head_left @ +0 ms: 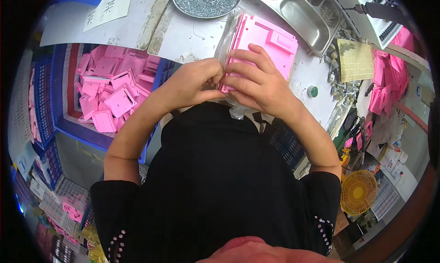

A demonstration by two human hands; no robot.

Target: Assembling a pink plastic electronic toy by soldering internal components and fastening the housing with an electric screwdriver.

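Note:
A flat pink plastic panel (259, 34) with a raised block lies on the worktable in front of me. It seems stacked on another pink piece. Crinkled clear plastic film (226, 41) runs along its left edge and hangs over the table's near edge. My left hand (195, 82) is closed at that edge, fingers curled in by the film; the pinch point is partly hidden. My right hand (263, 82) lies across the panel's near left corner, fingers bent over it and gripping it.
A round dish of screws (206, 14) and a steel compartment tray (300, 20) stand behind. At left, a blue crate (59, 95) holds pink parts. A green cap (312, 91), small metal pieces and a yellowish sheet (355, 59) lie right. A power screwdriver (382, 12) is far right.

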